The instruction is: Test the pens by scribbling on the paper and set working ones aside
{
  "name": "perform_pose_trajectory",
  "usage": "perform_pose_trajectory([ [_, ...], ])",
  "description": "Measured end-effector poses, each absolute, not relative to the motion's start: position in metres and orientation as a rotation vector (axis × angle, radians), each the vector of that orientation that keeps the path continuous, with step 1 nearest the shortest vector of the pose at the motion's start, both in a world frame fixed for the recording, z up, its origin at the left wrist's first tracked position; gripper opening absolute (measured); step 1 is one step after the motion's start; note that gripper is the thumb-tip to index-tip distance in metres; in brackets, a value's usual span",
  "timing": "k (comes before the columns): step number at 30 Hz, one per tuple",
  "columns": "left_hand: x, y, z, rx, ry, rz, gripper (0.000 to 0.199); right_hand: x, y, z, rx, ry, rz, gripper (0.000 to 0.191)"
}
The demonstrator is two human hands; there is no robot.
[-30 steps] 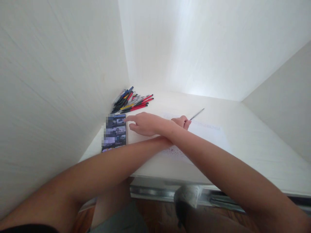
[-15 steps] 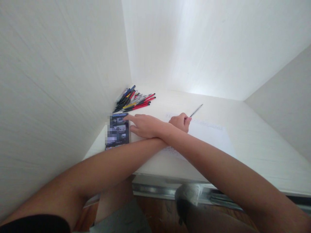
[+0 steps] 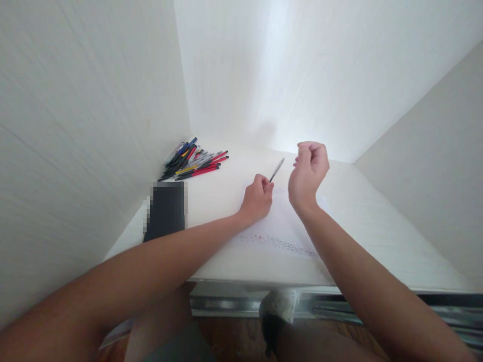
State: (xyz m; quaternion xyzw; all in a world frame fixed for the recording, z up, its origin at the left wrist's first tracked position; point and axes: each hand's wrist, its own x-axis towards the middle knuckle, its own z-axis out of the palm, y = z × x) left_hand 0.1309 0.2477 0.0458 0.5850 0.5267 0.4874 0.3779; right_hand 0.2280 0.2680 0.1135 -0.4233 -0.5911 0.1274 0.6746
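Right hand (image 3: pixel 306 176) has swung rightward past the slim greyish pen (image 3: pixel 277 169).

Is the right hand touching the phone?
Apart. The head view shows the right hand well to the right of the phone, with desk surface and the left hand, holding a pen, between them.

Your left hand (image 3: pixel 257 200) hides 1 end of the pen (image 3: pixel 278 168); your left forearm (image 3: pixel 151 266) covers the bottom of the phone (image 3: pixel 168 208). Writing (image 3: pixel 279 243) on the paper (image 3: pixel 281 221) is too blurred for you to read.
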Motion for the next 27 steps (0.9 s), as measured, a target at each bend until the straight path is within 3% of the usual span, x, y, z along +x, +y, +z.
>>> perform_pose_trajectory([
  [7,0.128,0.24,0.048,1.596,1.395,1.234,0.019,0.262,0.283,0.082,-1.151,-1.281,0.969,0.048],
  [17,0.129,0.233,0.062,1.438,1.308,0.971,0.022,0.268,0.296,0.053,-1.115,-1.156,1.242,0.043],
  [23,0.131,0.237,0.057,1.313,1.175,0.967,0.029,0.273,0.294,0.054,-1.066,-1.131,1.325,0.041],
  [27,0.13,0.238,0.054,1.325,1.137,1.056,0.023,0.275,0.294,0.051,-1.06,-1.166,1.345,0.043],
])
